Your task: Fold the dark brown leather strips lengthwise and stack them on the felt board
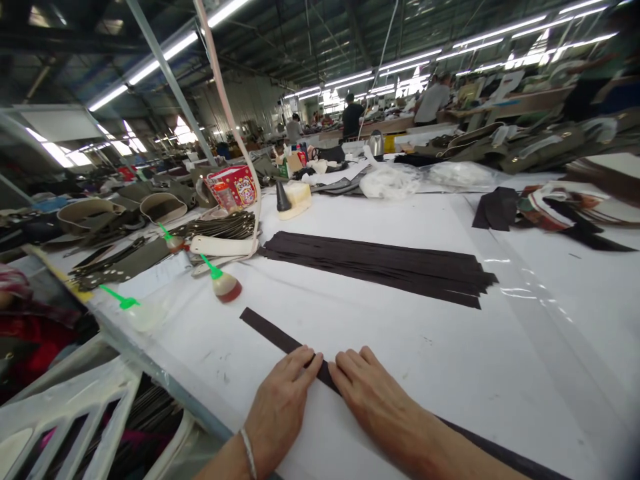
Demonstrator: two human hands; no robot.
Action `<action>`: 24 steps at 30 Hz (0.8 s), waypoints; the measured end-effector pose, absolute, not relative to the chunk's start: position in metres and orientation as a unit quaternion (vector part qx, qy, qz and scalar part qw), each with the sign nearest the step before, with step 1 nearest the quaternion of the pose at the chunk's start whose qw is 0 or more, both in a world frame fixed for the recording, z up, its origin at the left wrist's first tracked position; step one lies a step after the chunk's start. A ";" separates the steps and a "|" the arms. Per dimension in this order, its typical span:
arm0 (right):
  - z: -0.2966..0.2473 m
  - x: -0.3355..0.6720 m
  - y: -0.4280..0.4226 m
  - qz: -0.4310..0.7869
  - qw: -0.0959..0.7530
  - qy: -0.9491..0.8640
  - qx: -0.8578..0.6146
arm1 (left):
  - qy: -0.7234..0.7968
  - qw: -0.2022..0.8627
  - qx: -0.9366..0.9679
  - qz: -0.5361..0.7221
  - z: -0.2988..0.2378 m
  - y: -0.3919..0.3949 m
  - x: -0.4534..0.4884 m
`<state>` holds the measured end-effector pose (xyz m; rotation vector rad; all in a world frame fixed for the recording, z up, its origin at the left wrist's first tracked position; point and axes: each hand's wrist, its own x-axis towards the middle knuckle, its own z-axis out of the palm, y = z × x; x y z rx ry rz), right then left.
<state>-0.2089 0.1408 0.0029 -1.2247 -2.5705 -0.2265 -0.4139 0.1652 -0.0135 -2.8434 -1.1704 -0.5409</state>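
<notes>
A long dark brown strip (270, 331) lies slantwise on the white table (400, 340), running under both hands and out past my right forearm. My left hand (283, 393) wears a pale bracelet on the wrist; its thumb and fingers close on the strip near the middle of the view. Just to the right, my right hand (367, 390) has its fingers curled onto the same strip, a small gap apart from the left. Its fingertips are partly hidden. Beyond the hands rests a stack of similar dark strips (375, 263).
Squeeze bottles with green nozzles, one holding reddish liquid (227, 287), stand at the left. Behind are a red patterned box (233, 187), a black cone (283, 197) and clear plastic bags (390, 181). A white plastic chair (95, 413) adjoins the table's left edge. People work farther back.
</notes>
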 end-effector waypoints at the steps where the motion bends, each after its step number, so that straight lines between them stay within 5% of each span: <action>1: 0.002 -0.205 0.138 -0.077 0.140 -0.891 -0.424 | -0.372 0.019 -0.913 -0.164 -0.011 0.165 -0.415; 17: 0.011 -0.141 0.082 -0.082 0.175 -0.883 -0.427 | -0.333 0.067 -0.935 -0.101 0.004 0.164 -0.412; 24: 0.006 -0.139 0.078 -0.081 0.136 -0.892 -0.424 | -0.358 0.004 -0.906 -0.223 0.014 0.140 -0.366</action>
